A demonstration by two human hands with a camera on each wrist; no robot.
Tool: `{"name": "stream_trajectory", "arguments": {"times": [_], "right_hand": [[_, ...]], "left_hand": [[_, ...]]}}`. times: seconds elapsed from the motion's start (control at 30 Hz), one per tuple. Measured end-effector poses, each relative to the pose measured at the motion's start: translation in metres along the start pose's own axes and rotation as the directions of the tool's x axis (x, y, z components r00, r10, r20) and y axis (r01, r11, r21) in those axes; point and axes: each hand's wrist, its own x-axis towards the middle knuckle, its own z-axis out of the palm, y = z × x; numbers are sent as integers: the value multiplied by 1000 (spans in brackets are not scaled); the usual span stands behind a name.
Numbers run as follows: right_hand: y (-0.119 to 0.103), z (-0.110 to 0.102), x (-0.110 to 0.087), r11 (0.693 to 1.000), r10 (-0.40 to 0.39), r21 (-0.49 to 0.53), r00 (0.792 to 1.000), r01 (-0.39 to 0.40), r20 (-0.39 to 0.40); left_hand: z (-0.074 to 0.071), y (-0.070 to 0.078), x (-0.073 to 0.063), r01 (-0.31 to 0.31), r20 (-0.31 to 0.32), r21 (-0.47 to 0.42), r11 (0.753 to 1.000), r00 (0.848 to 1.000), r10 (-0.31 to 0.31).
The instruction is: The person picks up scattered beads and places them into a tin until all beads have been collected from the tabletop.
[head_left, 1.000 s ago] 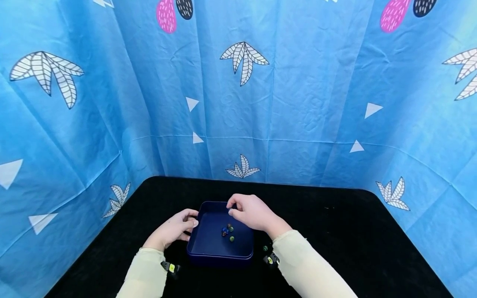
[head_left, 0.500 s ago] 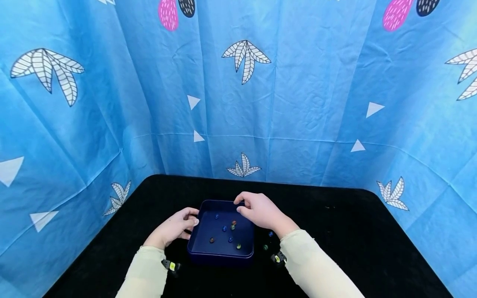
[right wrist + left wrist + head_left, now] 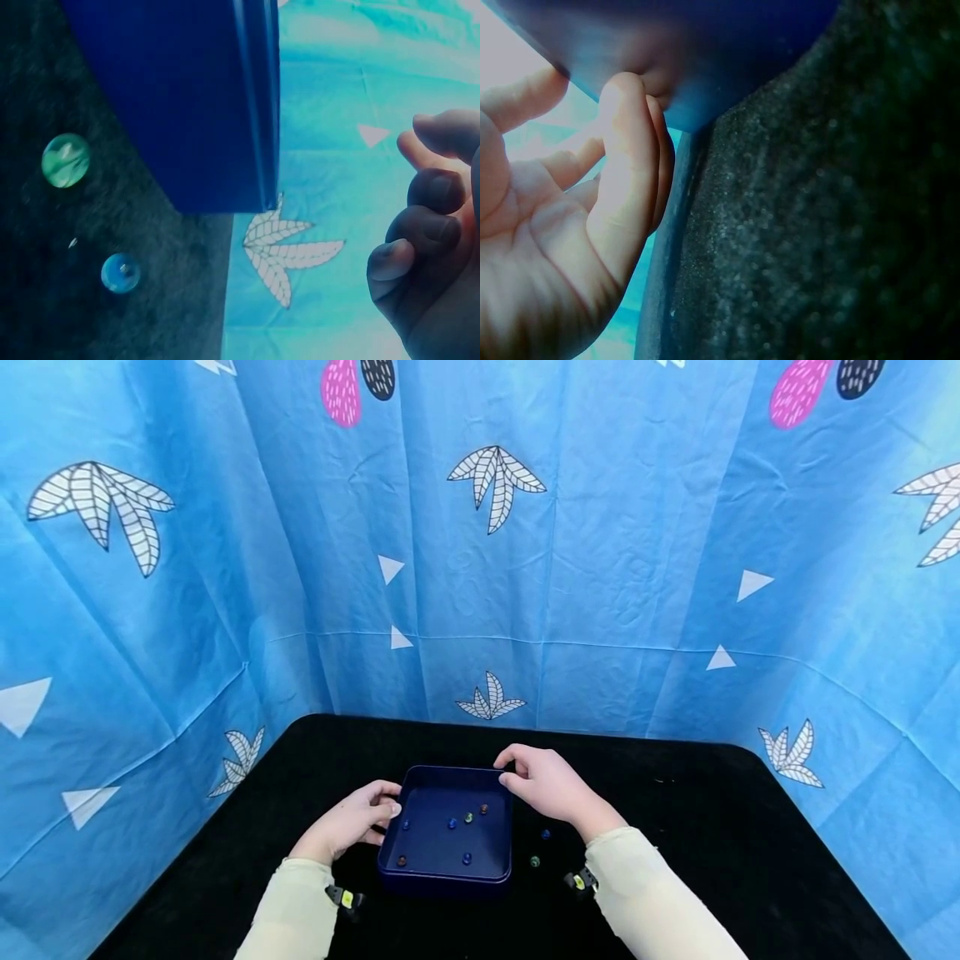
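In the head view, my left hand grips the left side of a shallow dark blue box, thumb at the rim. Bent fingers meet its outer wall in the left wrist view. Several glass marbles lie spread on the box floor, among them a blue marble, a yellow-green marble and a brown marble. Beyond the far right corner hovers my right hand, its fingers loosely curled around nothing. The right wrist view shows a gap between that hand and the box.
Right of the box, a green marble and another blue marble lie on the black-covered table. A blue patterned curtain encloses the table's back and sides.
My right hand has drawn away rightward from over the box, and the small thing at its fingertips is gone. The clustered marbles have rolled apart. My left hand keeps its place.
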Motion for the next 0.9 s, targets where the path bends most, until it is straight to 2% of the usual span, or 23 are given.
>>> {"name": "stream_trajectory", "arguments": {"times": [0.27,0.57,0.77,0.9], "right_hand": [[18,-2,-15,998,65,14,998,-65,-6],[42,-5,-31,996,95,-5,995,-94,9],[57,-3,-40,993,114,-33,991,-112,65],[65,1,-44,995,94,-56,988,-87,126]], "left_hand": [[1,2,1,6,-1,-8,1000,1000,-6],[1,1,1,9,-3,-5,1000,1000,-9],[2,2,1,11,-10,-9,1000,1000,-11],[1,2,1,10,-11,-8,1000,1000,-10]]}}
